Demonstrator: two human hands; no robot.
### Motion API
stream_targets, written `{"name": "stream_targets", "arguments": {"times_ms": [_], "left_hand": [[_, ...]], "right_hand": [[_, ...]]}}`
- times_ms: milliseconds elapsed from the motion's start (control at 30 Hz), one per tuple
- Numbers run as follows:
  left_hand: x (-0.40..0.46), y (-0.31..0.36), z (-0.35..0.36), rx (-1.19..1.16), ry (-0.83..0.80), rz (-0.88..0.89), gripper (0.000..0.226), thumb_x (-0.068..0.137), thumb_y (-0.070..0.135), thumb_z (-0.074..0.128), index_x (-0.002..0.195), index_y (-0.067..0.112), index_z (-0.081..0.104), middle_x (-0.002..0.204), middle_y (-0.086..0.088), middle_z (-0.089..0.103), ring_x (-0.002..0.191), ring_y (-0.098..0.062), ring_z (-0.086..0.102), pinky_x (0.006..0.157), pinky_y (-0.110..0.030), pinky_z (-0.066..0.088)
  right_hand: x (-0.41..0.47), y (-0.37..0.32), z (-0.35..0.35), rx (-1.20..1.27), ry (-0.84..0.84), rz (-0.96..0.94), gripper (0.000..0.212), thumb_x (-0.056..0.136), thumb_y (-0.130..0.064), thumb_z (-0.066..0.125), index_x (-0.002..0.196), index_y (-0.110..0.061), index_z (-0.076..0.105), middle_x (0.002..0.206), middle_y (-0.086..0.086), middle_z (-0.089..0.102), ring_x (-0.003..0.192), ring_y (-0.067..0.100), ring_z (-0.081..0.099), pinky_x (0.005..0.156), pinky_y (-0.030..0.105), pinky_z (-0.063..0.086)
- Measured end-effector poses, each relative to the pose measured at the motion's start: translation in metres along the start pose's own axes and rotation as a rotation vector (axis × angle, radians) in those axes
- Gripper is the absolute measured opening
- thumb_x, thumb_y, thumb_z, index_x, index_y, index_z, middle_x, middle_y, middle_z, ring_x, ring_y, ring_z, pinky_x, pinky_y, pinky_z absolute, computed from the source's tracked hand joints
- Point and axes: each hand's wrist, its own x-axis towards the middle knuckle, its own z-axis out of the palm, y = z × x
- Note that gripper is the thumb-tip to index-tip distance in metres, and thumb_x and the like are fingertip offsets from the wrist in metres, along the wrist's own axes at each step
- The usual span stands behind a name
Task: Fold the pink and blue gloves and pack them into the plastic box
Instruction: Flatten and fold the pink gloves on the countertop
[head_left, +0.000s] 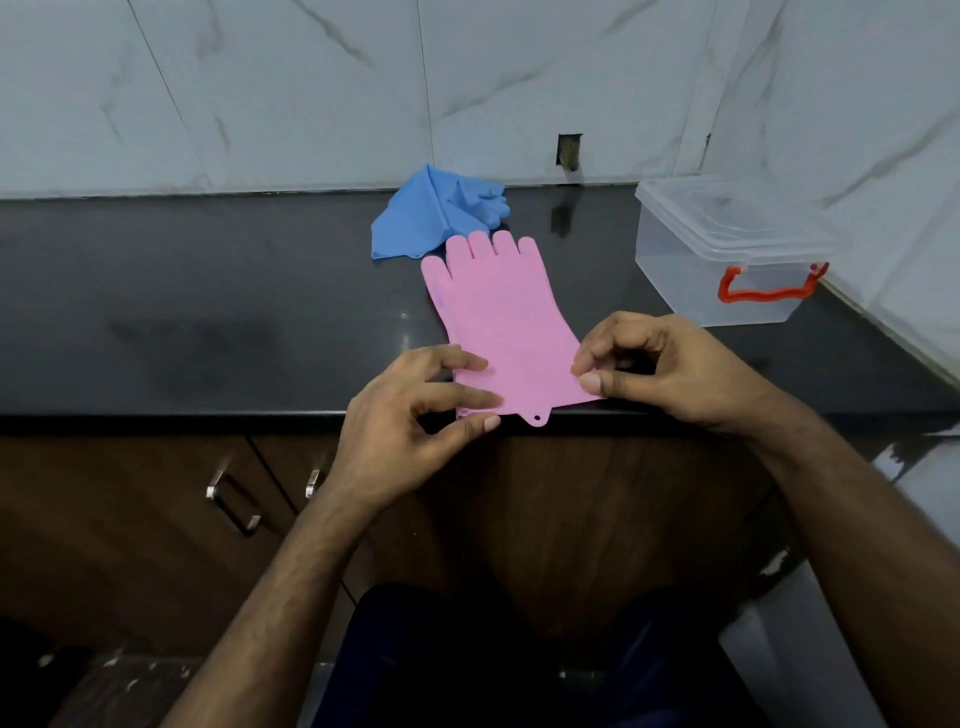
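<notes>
Head cam: pink glove (498, 312) lies flat on counter (208, 312), cuff at front edge. L hand (410, 421) pinches cuff's left corner, R hand (660, 369) pinches right corner. Blue glove (426, 213) crumpled just behind, by wall. Box (722, 249) to the right, lid on.

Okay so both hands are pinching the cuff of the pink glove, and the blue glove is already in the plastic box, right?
Not quite. In the head view the blue glove lies crumpled on the counter behind the pink glove, not in the plastic box. The rest holds.
</notes>
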Motion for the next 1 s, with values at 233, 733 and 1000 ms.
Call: {"name": "stream_targets", "arguments": {"times_ms": [233,733,1000], "left_hand": [[-0.001,-0.007,-0.003,-0.062,-0.049,0.06,0.026,0.082,0.047,0.079,0.106,0.036,0.081,0.122,0.02,0.07,0.129,-0.005,0.058,0.092,-0.043,0.059],[0.009,0.013,0.025,-0.318,0.237,-0.168,0.012,0.099,0.027,0.064,0.101,0.022,0.074,0.094,0.012,0.077,0.089,-0.013,0.073,0.096,-0.047,0.055],[0.022,0.032,0.021,-0.426,0.392,-0.021,0.015,0.106,0.03,0.053,0.106,0.02,0.064,0.1,0.013,0.071,0.088,-0.007,0.067,0.075,-0.022,0.05]], "right_hand": [[-0.002,-0.001,0.003,-0.028,0.028,0.037,0.018,0.088,-0.005,0.075,0.095,-0.02,0.079,0.096,0.0,0.072,0.078,0.009,0.061,0.076,0.019,0.048],[-0.004,-0.014,0.005,-0.137,0.042,0.062,0.044,0.082,0.004,0.052,0.099,-0.028,0.077,0.11,-0.01,0.068,0.104,0.014,0.064,0.095,0.039,0.052],[-0.002,-0.005,0.004,-0.288,-0.135,-0.014,0.058,0.088,-0.016,0.072,0.141,-0.031,0.054,0.135,-0.011,0.051,0.13,0.011,0.044,0.112,0.036,0.038]]}}
